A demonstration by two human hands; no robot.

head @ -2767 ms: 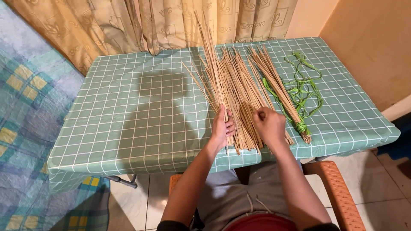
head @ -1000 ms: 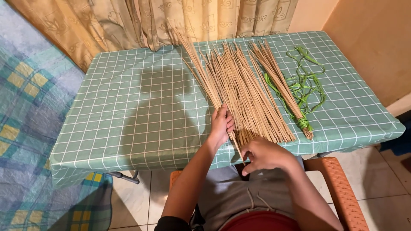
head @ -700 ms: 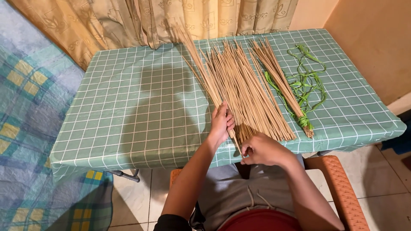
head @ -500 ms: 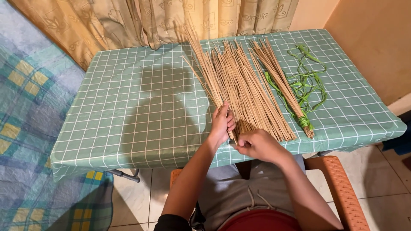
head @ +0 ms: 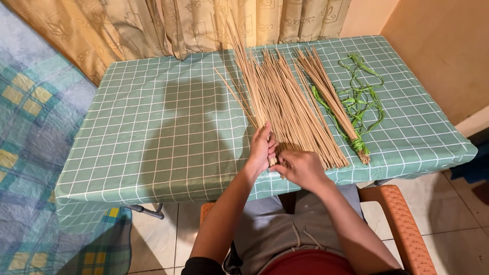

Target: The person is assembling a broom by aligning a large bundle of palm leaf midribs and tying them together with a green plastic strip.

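Both hands, left [head: 261,149] and right [head: 300,168], pinch stick ends [head: 275,159] at table edge [head: 153,191].

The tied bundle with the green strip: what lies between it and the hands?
In the head view, loose tan sticks fan across the table between the tied bundle and both hands, left and right.

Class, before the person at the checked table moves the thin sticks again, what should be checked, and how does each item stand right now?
1. Left hand grips the near ends of some loose sticks: ok.
2. Right hand at the same ends: ok; exact grip, cannot tell.
3. Loose sticks aligned: not ok, several splay out.
4. Tied bundle lies apart to the right: ok.
5. Green strips off the loose pile: ok.
6. Tablecloth flat: ok.
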